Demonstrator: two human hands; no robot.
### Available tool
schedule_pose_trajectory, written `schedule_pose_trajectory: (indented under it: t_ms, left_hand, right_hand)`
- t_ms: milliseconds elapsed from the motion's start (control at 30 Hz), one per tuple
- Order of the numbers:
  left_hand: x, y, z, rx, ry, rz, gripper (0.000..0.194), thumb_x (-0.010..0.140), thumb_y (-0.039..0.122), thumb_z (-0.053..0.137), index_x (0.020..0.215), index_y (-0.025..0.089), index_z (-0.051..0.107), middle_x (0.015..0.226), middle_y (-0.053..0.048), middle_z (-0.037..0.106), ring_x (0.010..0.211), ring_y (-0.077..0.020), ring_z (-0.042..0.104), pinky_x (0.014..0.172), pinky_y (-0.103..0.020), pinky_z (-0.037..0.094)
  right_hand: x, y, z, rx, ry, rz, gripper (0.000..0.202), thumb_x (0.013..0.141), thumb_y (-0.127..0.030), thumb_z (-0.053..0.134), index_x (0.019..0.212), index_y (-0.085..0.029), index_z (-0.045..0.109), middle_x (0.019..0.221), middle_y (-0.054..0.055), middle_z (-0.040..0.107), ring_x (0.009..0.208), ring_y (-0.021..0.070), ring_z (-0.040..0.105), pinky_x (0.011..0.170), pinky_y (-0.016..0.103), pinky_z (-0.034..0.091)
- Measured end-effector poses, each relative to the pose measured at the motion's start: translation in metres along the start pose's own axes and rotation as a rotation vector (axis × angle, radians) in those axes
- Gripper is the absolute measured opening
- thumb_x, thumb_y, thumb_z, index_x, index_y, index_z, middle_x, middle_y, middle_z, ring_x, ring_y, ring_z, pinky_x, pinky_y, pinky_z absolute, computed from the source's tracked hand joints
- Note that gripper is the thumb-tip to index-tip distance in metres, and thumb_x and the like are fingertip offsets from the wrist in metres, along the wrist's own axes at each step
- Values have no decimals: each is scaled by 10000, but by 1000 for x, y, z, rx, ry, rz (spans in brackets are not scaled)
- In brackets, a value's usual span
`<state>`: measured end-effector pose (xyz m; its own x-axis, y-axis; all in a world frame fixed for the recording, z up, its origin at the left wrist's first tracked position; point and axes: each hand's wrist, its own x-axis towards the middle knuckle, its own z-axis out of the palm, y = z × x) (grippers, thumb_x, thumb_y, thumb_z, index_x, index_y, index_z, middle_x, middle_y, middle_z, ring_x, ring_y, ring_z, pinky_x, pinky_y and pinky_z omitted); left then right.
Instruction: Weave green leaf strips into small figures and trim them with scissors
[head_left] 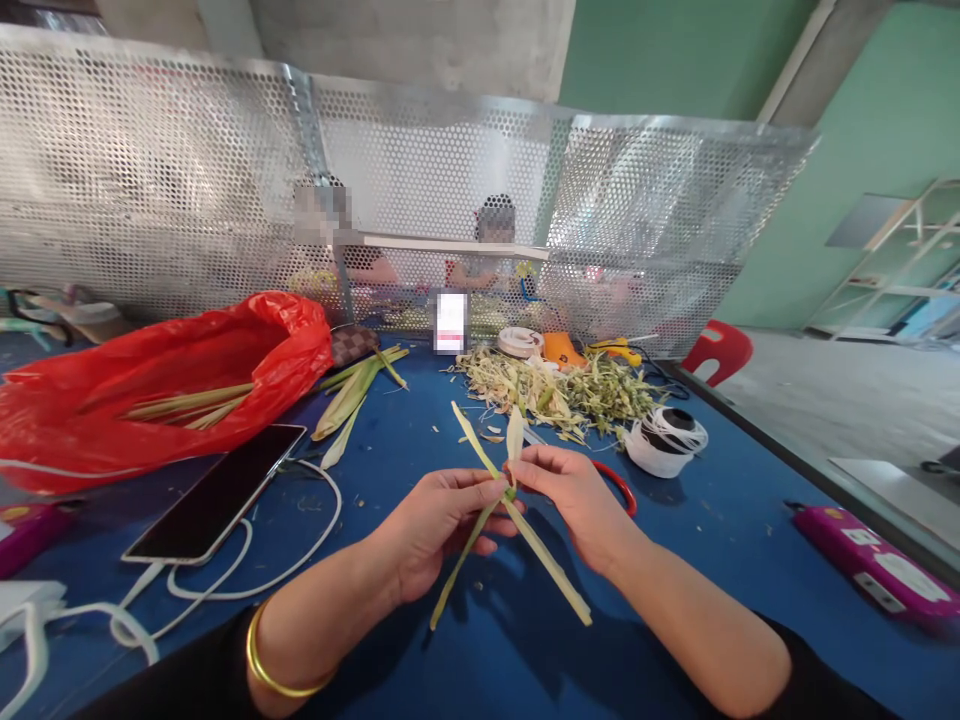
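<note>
Pale green leaf strips point(556, 572) cross each other in an X shape in front of me, just above the table. Thumb and fingers of my left hand point(431, 520) pinch them near the crossing, with its lower fingers curled beneath. My right hand point(581, 500) pinches the same crossing from the other side, by a short pale leaf piece point(515, 432) that stands upright. A small green knot or fold shows between the fingertips. Behind my right hand lies a tool with a red looped handle point(624, 490), mostly hidden, probably scissors.
On the blue table point(360, 660) are a red plastic bag point(165, 370) with stalks, long leaves point(349, 395), a heap of leaf scraps point(555, 390), a white string spool point(664, 445), a phone point(217, 495) with white cable and a purple pack point(874, 560). Behind a perforated metal screen point(435, 170) people sit.
</note>
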<state>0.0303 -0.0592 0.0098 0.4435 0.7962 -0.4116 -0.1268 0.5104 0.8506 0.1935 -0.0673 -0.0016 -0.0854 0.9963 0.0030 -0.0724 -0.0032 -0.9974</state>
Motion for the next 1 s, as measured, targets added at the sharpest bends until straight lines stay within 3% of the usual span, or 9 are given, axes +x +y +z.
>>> schedule_pose_trajectory:
  t_ms: [200,333,467,600,667,767,1000]
  left_hand:
    - [2,-8,3,-20,-68,17,180,681,270,744,778,123,707,759,-74,719,612,-109,643,588,-189,503]
    - [1,-7,6,-32,26,89,185,664,270,760,757,122,696,716,-64,709,626,-128,649,608,-207,501]
    - [0,0,5,-121,166,273,191,633,289,780,712,138,694,683,-31,686,651,-125,633,656,-217,496]
    - [2,1,3,-196,251,380,207,581,293,808,672,146,694,664,-15,676,640,-113,605,643,-206,473]
    - [3,-2,4,-205,225,377,204,585,299,802,655,143,689,615,-3,648,572,-93,563,561,-193,437]
    - [4,-5,6,-219,138,372,189,621,292,779,679,132,696,595,4,621,525,-66,505,538,-187,408]
    - [1,-2,11,-191,121,436,243,574,213,799,777,132,693,562,10,611,489,-89,499,468,-215,393]
  right_hand:
    - [1,2,6,79,116,-75,232,707,-309,690,580,-161,564,573,-44,536,569,101,466,592,244,376]
    - [8,4,0,34,126,-94,234,716,-350,681,612,-155,605,605,-24,560,614,117,488,612,249,381]
    - [7,4,-1,38,183,-32,283,713,-432,677,732,-150,675,706,21,629,688,151,552,649,269,419]
    - [-5,3,15,34,-105,74,306,692,-450,701,748,-149,696,719,45,669,749,196,613,762,334,461]
    - [-10,3,25,32,-149,-3,290,715,-448,682,734,-159,697,743,40,673,802,205,615,815,346,458]
    - [-13,5,32,-30,-61,-103,280,758,-418,647,653,-160,675,722,32,658,809,197,602,802,319,458]
    - [-13,10,30,-92,-8,-155,320,821,-414,562,636,-159,618,658,34,628,690,174,576,686,291,462]
